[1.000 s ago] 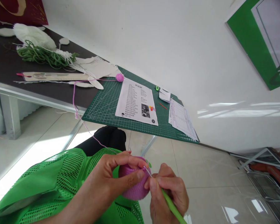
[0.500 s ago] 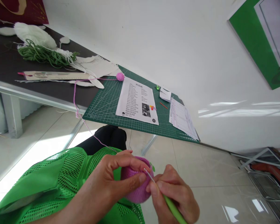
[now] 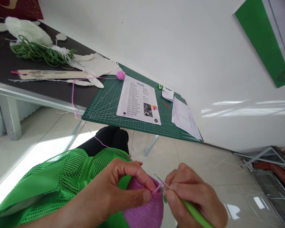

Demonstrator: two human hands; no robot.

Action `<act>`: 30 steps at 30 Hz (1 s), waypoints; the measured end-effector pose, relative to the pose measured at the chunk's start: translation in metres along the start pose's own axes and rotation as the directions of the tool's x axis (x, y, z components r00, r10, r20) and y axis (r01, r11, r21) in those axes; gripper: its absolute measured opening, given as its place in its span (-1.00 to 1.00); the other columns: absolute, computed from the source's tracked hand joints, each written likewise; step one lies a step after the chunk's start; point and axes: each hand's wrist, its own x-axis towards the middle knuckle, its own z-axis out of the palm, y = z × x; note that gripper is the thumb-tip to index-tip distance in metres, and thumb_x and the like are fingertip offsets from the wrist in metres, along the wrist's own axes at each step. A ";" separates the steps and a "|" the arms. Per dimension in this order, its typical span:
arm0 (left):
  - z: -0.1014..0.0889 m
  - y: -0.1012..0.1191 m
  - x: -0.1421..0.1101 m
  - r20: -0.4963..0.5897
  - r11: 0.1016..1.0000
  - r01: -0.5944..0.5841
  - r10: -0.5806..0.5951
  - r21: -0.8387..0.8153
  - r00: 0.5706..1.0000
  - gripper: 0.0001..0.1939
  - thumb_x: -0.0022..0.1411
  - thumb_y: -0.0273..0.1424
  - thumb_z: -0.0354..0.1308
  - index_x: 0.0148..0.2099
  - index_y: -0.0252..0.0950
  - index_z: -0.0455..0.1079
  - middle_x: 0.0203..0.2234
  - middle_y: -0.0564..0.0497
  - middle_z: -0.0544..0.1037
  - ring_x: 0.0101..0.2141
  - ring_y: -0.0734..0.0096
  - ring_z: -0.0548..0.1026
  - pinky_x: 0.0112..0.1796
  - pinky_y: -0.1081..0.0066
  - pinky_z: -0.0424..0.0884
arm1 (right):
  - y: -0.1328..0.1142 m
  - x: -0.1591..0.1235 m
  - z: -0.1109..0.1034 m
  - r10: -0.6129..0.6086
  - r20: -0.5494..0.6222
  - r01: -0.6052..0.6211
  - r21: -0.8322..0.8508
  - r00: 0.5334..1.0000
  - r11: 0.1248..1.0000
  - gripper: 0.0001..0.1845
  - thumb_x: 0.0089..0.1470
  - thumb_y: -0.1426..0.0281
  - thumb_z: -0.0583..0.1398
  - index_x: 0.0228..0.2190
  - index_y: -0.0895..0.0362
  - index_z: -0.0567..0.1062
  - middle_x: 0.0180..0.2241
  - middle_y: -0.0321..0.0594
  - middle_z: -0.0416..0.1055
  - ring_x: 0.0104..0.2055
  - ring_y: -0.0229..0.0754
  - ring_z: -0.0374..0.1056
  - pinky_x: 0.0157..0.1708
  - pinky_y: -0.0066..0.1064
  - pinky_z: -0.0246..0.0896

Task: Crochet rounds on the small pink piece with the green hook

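My left hand (image 3: 118,193) pinches the rim of a round pink crocheted piece (image 3: 144,209) low in the view, thumb and fingers closed on it. My right hand (image 3: 194,196) grips a crochet hook (image 3: 173,193) with a green handle; its metal tip sits just above the piece with a pink loop on it. A pink yarn strand (image 3: 85,123) runs from my left hand up over the table edge to a small pink yarn ball (image 3: 120,75) on the green cutting mat (image 3: 104,104).
A printed pattern sheet (image 3: 139,100) and more papers (image 3: 184,117) lie on the mat. Green cord (image 3: 35,53), white stuffing (image 3: 26,28), a long ruler (image 3: 52,74) and white fabric pieces sit on the dark table (image 3: 4,69). Metal frames (image 3: 266,158) lie on the tiled floor at right.
The crocheted piece and both hands have dropped lower in view. The hook has pulled up out of the stitch with a pink loop on it, and my right hand has moved right.
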 end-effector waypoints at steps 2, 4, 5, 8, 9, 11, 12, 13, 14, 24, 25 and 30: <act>-0.003 0.001 0.001 0.039 0.999 0.029 -0.029 -0.015 0.999 -0.91 0.21 -0.22 0.47 -0.29 -0.08 0.75 -0.41 0.11 0.70 -0.27 0.30 0.56 0.25 0.14 0.29 | 0.004 -0.002 0.004 0.025 -0.010 -0.025 0.025 1.000 0.999 -0.85 0.36 0.33 0.21 -0.30 0.09 0.48 -0.55 -0.38 0.39 -0.54 -0.33 0.32 -0.56 -0.45 0.41; -0.005 0.003 0.003 0.088 0.994 0.074 -0.067 -0.076 0.994 -0.92 0.23 -0.25 0.46 -0.26 -0.10 0.74 -0.39 0.10 0.69 -0.28 0.33 0.55 0.00 0.31 0.46 | 0.006 -0.004 0.006 0.013 0.020 -0.012 -0.021 1.000 1.000 -0.77 0.42 0.25 0.16 -0.25 0.10 0.50 -0.51 -0.37 0.48 -0.49 -0.33 0.41 -0.32 -0.38 0.58; -0.007 0.003 0.004 0.109 0.990 0.089 -0.077 -0.113 0.991 -0.93 0.23 -0.26 0.46 -0.24 -0.10 0.74 -0.38 0.11 0.68 -0.28 0.37 0.54 -0.09 0.38 0.46 | 0.007 -0.005 0.007 -0.012 0.036 0.014 -0.064 0.999 0.998 -0.74 0.44 0.23 0.13 -0.23 0.11 0.51 -0.48 -0.36 0.53 -0.46 -0.34 0.47 -0.16 -0.35 0.61; -0.010 0.005 0.007 0.147 0.975 0.113 -0.085 -0.191 0.985 -0.92 0.24 -0.26 0.46 -0.24 -0.11 0.72 -0.39 0.14 0.64 -0.34 0.48 0.48 -0.22 0.52 0.41 | 0.005 -0.009 0.008 -0.040 0.087 0.054 -0.165 0.995 0.985 -0.63 0.48 0.15 0.06 -0.18 0.12 0.52 -0.38 -0.34 0.63 -0.34 -0.34 0.59 0.17 -0.33 0.49; -0.010 0.005 0.008 0.146 0.974 0.116 -0.088 -0.196 0.985 -0.91 0.26 -0.25 0.45 -0.25 -0.12 0.71 -0.40 0.14 0.63 -0.35 0.49 0.47 -0.23 0.54 0.39 | 0.004 -0.010 0.008 -0.014 0.099 0.031 -0.166 0.995 0.986 -0.60 0.49 0.13 0.03 -0.17 0.11 0.52 -0.37 -0.35 0.64 -0.32 -0.35 0.60 0.18 -0.36 0.47; -0.010 0.006 0.008 0.132 0.978 0.119 -0.097 -0.172 0.986 -0.91 0.26 -0.26 0.44 -0.25 -0.14 0.69 -0.40 0.15 0.60 -0.35 0.50 0.44 -0.23 0.55 0.37 | 0.002 -0.012 0.009 0.072 0.105 -0.057 -0.140 0.992 0.988 -0.59 0.50 0.12 -0.02 -0.15 0.07 0.52 -0.39 -0.39 0.62 -0.36 -0.36 0.59 0.13 -0.40 0.49; -0.010 0.006 0.009 0.124 0.982 0.120 -0.102 -0.147 0.987 -0.91 0.26 -0.27 0.44 -0.25 -0.15 0.68 -0.41 0.15 0.60 -0.35 0.48 0.43 -0.23 0.54 0.36 | 0.001 -0.012 0.010 0.115 0.097 -0.102 -0.124 0.989 0.987 -0.60 0.50 0.14 -0.02 -0.15 0.05 0.53 -0.41 -0.42 0.61 -0.39 -0.37 0.57 0.08 -0.41 0.51; -0.010 0.007 0.009 0.116 0.986 0.120 -0.107 -0.119 0.988 -0.90 0.26 -0.27 0.43 -0.26 -0.17 0.67 -0.42 0.15 0.58 -0.35 0.47 0.42 -0.24 0.53 0.35 | 0.001 -0.013 0.011 0.155 0.081 -0.146 -0.108 0.985 0.983 -0.61 0.50 0.16 -0.02 -0.16 0.03 0.53 -0.42 -0.42 0.60 -0.41 -0.36 0.56 0.01 -0.43 0.52; -0.010 0.008 0.009 0.111 0.988 0.122 -0.111 -0.091 0.988 -0.88 0.27 -0.26 0.42 -0.27 -0.18 0.66 -0.43 0.15 0.56 -0.36 0.45 0.40 -0.26 0.52 0.33 | 0.000 -0.013 0.012 0.190 0.064 -0.184 -0.090 0.980 0.979 -0.62 0.51 0.19 -0.01 -0.19 0.03 0.54 -0.43 -0.41 0.59 -0.42 -0.35 0.55 -0.09 -0.46 0.53; -0.016 0.012 0.014 0.223 0.955 0.283 -0.258 -0.087 0.940 -0.77 0.30 -0.16 0.36 -0.32 -0.17 0.69 -0.43 0.12 0.56 -0.37 0.43 0.39 -0.26 0.52 0.32 | -0.005 -0.016 0.016 0.422 0.002 -0.422 -0.022 0.907 0.906 -0.56 0.45 0.22 0.07 -0.42 0.08 0.56 -0.59 -0.37 0.42 -0.58 -0.36 0.37 -0.57 -0.54 0.20; -0.017 0.011 0.014 0.228 0.947 0.312 -0.287 -0.082 0.930 -0.80 0.26 -0.18 0.39 -0.32 -0.16 0.70 -0.43 0.12 0.57 -0.38 0.44 0.38 -0.28 0.52 0.32 | -0.005 -0.017 0.015 0.446 0.002 -0.446 -0.022 0.895 0.895 -0.56 0.45 0.21 0.07 -0.42 0.09 0.55 -0.58 -0.37 0.43 -0.56 -0.35 0.38 -0.56 -0.54 0.22; -0.015 0.007 0.017 0.279 0.937 0.344 -0.314 -0.064 0.907 -0.81 0.18 -0.19 0.43 -0.43 -0.13 0.71 -0.59 0.17 0.48 -0.49 0.49 0.28 -0.36 0.52 0.28 | -0.003 -0.018 0.009 0.415 0.118 -0.420 0.020 0.902 0.907 -0.59 0.45 0.27 0.08 -0.41 0.11 0.55 -0.56 -0.34 0.45 -0.54 -0.35 0.39 -0.55 -0.55 0.23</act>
